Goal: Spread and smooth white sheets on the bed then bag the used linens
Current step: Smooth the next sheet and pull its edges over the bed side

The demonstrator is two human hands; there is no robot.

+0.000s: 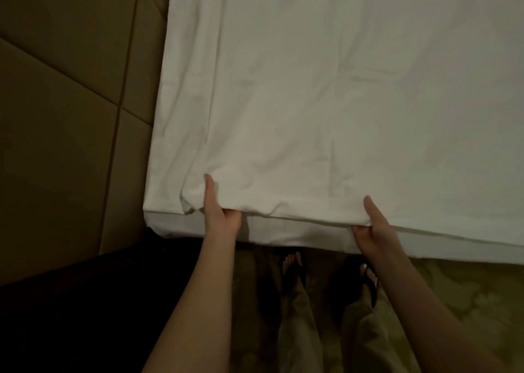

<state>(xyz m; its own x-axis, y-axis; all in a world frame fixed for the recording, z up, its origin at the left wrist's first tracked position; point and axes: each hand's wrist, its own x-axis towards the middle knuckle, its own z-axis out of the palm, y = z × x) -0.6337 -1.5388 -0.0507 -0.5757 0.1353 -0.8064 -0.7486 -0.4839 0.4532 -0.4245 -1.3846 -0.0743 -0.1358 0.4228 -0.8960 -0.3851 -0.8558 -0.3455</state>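
Observation:
A white sheet (pixel 312 103) lies spread over the bed, with faint fold creases running across it. My left hand (pixel 219 208) grips the sheet's near edge close to the bed's left corner, thumb on top and fingers tucked under the fabric. About a forearm's length to the right, my right hand (pixel 371 225) holds the same edge in the same way. The mattress side (pixel 297 235) shows as a white band below the sheet's hem. The sheet's corner is slightly bunched just left of my left hand.
A tan padded headboard panel (pixel 71 103) stands along the bed's left side. A dark piece of furniture (pixel 71 301) fills the lower left. My feet in black flip-flops (pixel 295 270) stand on patterned carpet (pixel 467 301) right against the bed.

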